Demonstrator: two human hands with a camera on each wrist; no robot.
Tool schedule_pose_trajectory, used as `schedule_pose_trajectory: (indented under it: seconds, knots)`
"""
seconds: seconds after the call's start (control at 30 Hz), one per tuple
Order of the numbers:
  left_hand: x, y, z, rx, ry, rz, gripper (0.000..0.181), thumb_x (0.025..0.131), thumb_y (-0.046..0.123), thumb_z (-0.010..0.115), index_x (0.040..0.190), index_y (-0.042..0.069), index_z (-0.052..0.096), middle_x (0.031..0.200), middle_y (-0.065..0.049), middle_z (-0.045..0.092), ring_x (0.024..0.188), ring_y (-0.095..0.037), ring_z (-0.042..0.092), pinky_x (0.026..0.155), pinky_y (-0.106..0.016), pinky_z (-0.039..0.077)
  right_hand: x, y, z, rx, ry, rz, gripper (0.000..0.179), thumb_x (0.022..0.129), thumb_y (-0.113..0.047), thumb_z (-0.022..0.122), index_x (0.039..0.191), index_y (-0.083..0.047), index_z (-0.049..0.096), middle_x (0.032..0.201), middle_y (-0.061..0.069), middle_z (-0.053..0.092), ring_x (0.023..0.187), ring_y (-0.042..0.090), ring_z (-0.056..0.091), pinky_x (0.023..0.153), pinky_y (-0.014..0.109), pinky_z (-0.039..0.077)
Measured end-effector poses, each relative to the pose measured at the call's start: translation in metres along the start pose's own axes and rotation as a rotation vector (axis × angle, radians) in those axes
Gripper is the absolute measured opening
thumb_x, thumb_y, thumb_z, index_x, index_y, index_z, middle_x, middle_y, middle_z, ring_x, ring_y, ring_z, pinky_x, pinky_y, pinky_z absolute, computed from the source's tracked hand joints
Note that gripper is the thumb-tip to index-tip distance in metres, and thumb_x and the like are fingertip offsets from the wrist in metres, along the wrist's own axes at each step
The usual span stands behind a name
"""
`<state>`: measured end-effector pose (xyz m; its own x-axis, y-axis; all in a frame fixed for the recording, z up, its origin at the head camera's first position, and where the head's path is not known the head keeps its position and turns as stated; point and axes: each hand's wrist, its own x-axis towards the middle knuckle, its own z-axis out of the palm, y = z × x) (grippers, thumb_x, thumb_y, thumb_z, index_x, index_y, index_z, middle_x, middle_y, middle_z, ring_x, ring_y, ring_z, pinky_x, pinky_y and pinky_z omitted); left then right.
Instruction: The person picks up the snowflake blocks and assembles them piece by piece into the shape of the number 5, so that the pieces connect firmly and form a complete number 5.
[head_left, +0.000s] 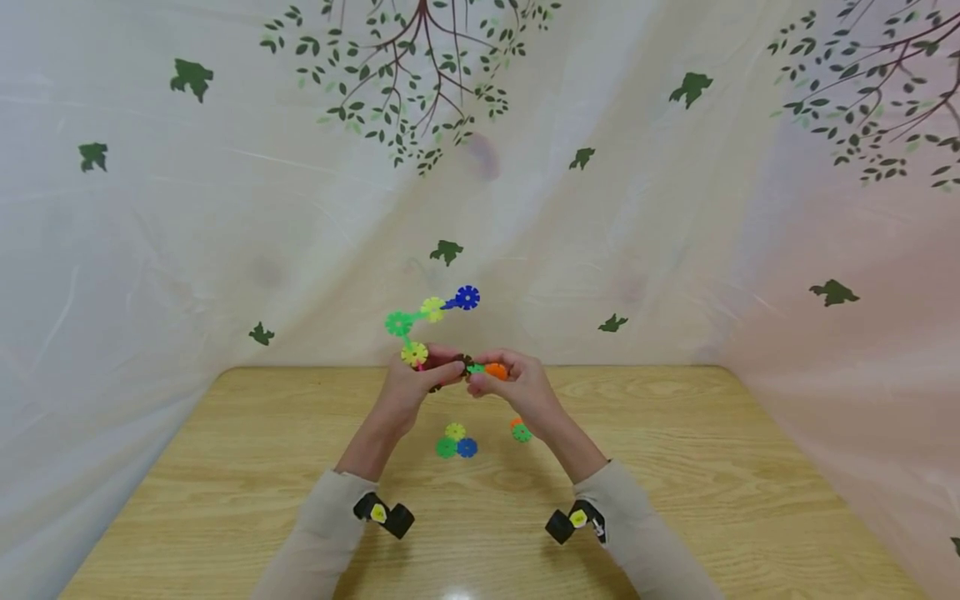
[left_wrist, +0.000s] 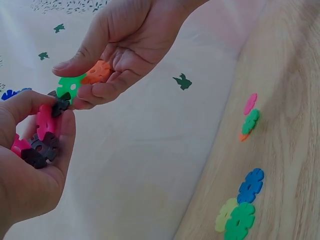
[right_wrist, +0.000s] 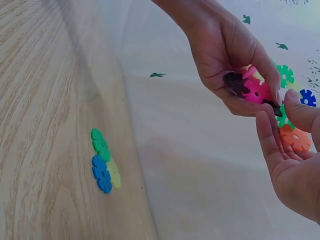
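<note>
My left hand [head_left: 405, 390] grips a chain of notched plastic flower discs above the table. From it the chain curves up and away through yellow [head_left: 414, 354], green [head_left: 398, 323] and yellow discs to a blue disc [head_left: 468, 297] at the far end. Pink [right_wrist: 257, 92] and black discs [left_wrist: 45, 146] lie within the left fingers. Close against it, my right hand [head_left: 531, 390] pinches a green disc [left_wrist: 70, 86] between thumb and fingers. That disc meets the black one at the left fingertips, and an orange disc [right_wrist: 295, 138] adjoins it by the right palm.
On the wooden table [head_left: 262, 500], yellow [head_left: 455, 431], green [head_left: 446, 448] and blue discs [head_left: 467, 448] lie together below the hands. Farther right are a green [left_wrist: 251, 121], an orange [left_wrist: 244, 136] and a pink disc [left_wrist: 250, 103]. A printed curtain [head_left: 562, 250] hangs behind the table.
</note>
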<state>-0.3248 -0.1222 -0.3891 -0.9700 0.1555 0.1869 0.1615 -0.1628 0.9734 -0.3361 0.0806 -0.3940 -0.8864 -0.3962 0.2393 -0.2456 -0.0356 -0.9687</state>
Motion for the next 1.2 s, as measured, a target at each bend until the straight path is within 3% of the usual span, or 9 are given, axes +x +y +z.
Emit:
schedule_pose_trajectory:
  seconds: [0.3, 0.4, 0.53, 0.7, 0.93, 1.03, 1.2]
  knots:
    - [0.002, 0.001, -0.005, -0.033, -0.098, -0.036, 0.027, 0.099, 0.010, 0.066, 0.120, -0.005, 0.065, 0.105, 0.000, 0.070, 0.096, -0.013, 0.069, 0.090, -0.027, 0.060, -0.001, -0.003, -0.004, -0.010, 0.012, 0.017, 0.034, 0.096, -0.010, 0.071, 0.126, 0.004, 0.063, 0.103, 0.011, 0.075, 0.085, 0.014, 0.074, 0.091, 0.035, 0.061]
    - [0.003, 0.001, -0.009, -0.046, -0.120, -0.057, 0.028, 0.102, 0.014, 0.063, 0.122, -0.004, 0.064, 0.108, -0.001, 0.069, 0.098, -0.013, 0.068, 0.090, -0.026, 0.059, -0.001, -0.004, -0.005, -0.006, 0.011, 0.020, 0.035, 0.096, -0.010, 0.071, 0.127, 0.005, 0.062, 0.099, 0.009, 0.076, 0.085, 0.015, 0.074, 0.092, 0.036, 0.060]
    - [0.004, 0.002, -0.013, -0.048, -0.106, -0.078, 0.027, 0.102, 0.017, 0.062, 0.122, -0.002, 0.065, 0.105, 0.002, 0.072, 0.095, -0.010, 0.068, 0.086, -0.024, 0.058, -0.001, -0.007, -0.007, 0.003, -0.001, 0.019, 0.037, 0.096, -0.009, 0.071, 0.128, 0.006, 0.061, 0.092, -0.001, 0.076, 0.085, 0.017, 0.074, 0.093, 0.037, 0.060]
    - [0.005, 0.005, -0.017, -0.034, -0.085, -0.064, 0.031, 0.103, 0.017, 0.061, 0.126, -0.004, 0.062, 0.104, 0.005, 0.074, 0.098, -0.011, 0.068, 0.088, -0.023, 0.056, -0.001, -0.009, -0.010, -0.005, -0.014, 0.021, 0.037, 0.096, -0.009, 0.071, 0.128, 0.006, 0.060, 0.092, 0.000, 0.076, 0.086, 0.020, 0.074, 0.092, 0.037, 0.061]
    - [0.005, 0.009, -0.019, -0.076, -0.069, -0.033, 0.040, 0.105, 0.017, 0.057, 0.138, -0.004, 0.048, 0.113, -0.008, 0.073, 0.102, -0.016, 0.072, 0.096, -0.030, 0.058, 0.000, -0.010, -0.009, -0.015, -0.037, 0.058, 0.036, 0.096, -0.009, 0.071, 0.127, 0.007, 0.060, 0.091, 0.001, 0.075, 0.084, 0.016, 0.073, 0.086, 0.033, 0.062]
    - [0.005, 0.011, -0.019, -0.122, -0.034, -0.021, 0.035, 0.105, 0.019, 0.057, 0.132, -0.004, 0.054, 0.109, -0.007, 0.074, 0.102, -0.017, 0.073, 0.097, -0.032, 0.058, 0.000, -0.008, -0.009, -0.019, -0.044, 0.067, 0.036, 0.096, -0.009, 0.070, 0.127, 0.007, 0.060, 0.095, 0.007, 0.074, 0.084, 0.015, 0.072, 0.085, 0.032, 0.062]
    - [0.005, 0.010, -0.017, -0.253, 0.030, -0.006, 0.020, 0.107, 0.019, 0.054, 0.104, 0.007, 0.070, 0.098, -0.001, 0.075, 0.099, -0.017, 0.073, 0.098, -0.032, 0.057, 0.000, -0.005, -0.008, -0.033, -0.064, 0.089, 0.034, 0.097, -0.010, 0.070, 0.126, 0.005, 0.062, 0.100, 0.017, 0.073, 0.085, 0.016, 0.072, 0.085, 0.032, 0.062]
